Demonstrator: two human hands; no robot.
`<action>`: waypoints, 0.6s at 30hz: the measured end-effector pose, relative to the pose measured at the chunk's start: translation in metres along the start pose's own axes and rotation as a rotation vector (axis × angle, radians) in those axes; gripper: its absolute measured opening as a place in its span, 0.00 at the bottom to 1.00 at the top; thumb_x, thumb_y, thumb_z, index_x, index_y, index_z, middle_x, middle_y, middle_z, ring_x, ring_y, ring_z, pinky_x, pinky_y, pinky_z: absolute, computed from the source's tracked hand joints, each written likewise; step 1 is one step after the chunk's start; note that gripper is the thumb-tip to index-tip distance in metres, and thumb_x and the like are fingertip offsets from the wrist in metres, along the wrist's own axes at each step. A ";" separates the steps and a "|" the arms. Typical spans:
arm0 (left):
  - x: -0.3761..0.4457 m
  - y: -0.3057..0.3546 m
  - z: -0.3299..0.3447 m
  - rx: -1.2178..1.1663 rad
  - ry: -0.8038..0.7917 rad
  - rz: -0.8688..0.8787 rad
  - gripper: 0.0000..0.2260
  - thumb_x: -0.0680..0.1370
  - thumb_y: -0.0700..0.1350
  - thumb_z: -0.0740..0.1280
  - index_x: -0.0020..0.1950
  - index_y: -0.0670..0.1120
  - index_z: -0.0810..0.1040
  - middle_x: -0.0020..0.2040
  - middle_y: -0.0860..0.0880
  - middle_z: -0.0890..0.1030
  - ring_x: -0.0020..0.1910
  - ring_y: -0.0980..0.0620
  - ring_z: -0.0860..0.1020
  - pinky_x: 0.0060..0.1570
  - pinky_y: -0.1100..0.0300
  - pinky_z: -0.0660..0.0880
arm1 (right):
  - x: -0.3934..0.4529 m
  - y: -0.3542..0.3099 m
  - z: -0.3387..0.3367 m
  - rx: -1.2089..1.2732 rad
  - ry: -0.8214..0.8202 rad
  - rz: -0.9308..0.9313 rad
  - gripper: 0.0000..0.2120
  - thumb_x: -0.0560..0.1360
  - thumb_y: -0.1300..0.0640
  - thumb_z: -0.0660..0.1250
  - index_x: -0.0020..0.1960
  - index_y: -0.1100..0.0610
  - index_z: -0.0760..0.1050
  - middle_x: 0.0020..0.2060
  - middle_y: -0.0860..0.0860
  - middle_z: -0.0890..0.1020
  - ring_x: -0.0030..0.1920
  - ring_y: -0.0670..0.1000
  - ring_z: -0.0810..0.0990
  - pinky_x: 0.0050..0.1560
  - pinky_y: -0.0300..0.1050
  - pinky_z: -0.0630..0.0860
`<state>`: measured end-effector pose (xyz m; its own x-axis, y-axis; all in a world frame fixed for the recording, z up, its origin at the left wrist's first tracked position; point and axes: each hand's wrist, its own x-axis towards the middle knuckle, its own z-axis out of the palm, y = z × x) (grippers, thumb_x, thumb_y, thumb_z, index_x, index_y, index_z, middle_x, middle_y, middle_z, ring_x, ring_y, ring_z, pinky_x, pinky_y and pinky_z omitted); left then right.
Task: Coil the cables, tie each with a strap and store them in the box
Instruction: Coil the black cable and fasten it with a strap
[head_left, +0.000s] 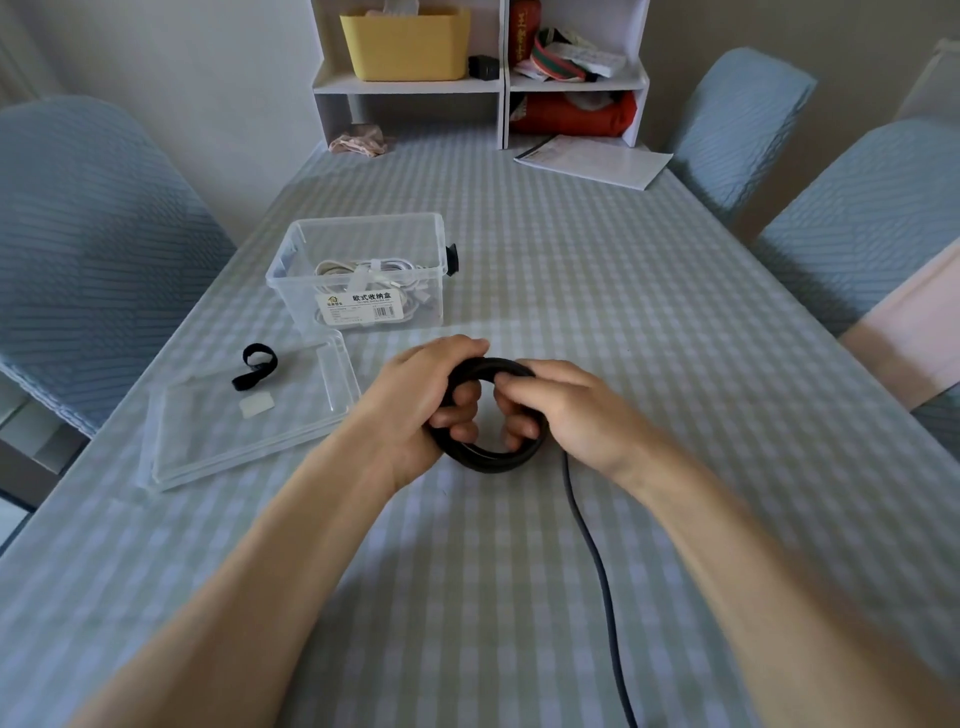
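Hands: left grip (436, 395) and right grip (550, 405) both clutch black cable coil (488, 457). Risk: uncoiled tail (597, 561) drags, loops spring loose before strap (254, 366) applied.

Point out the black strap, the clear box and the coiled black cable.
black strap (253, 373), head view, on its folded band.
clear box (280, 288), head view, on its front left wall.
coiled black cable (493, 460), head view, on the coil's lower curve.

left hand (426, 400) curled, right hand (561, 410) curled
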<state>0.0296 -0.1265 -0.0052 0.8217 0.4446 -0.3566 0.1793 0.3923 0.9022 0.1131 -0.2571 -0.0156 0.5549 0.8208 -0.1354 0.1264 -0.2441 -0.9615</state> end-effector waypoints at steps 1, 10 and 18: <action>0.000 0.000 0.001 -0.017 0.000 0.002 0.13 0.80 0.43 0.64 0.36 0.45 0.70 0.24 0.49 0.66 0.20 0.55 0.57 0.19 0.63 0.60 | -0.001 -0.001 0.001 0.095 0.009 0.018 0.16 0.82 0.57 0.59 0.36 0.57 0.71 0.24 0.49 0.71 0.33 0.51 0.77 0.45 0.46 0.72; -0.003 0.000 0.008 -0.107 0.023 0.130 0.06 0.82 0.40 0.61 0.49 0.42 0.77 0.28 0.46 0.73 0.22 0.52 0.64 0.25 0.60 0.68 | 0.000 -0.003 0.003 0.456 0.038 -0.005 0.15 0.84 0.54 0.58 0.39 0.57 0.69 0.24 0.48 0.61 0.25 0.49 0.65 0.40 0.45 0.72; -0.004 -0.003 0.011 0.007 -0.051 0.059 0.12 0.82 0.45 0.62 0.40 0.43 0.73 0.26 0.49 0.65 0.22 0.52 0.61 0.25 0.60 0.67 | 0.000 -0.003 0.003 0.395 0.083 0.066 0.14 0.83 0.56 0.61 0.39 0.58 0.71 0.23 0.48 0.60 0.23 0.47 0.60 0.31 0.39 0.65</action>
<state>0.0321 -0.1382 -0.0039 0.8576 0.4248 -0.2899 0.1332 0.3610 0.9230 0.1100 -0.2553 -0.0138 0.6180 0.7613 -0.1961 -0.2285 -0.0647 -0.9714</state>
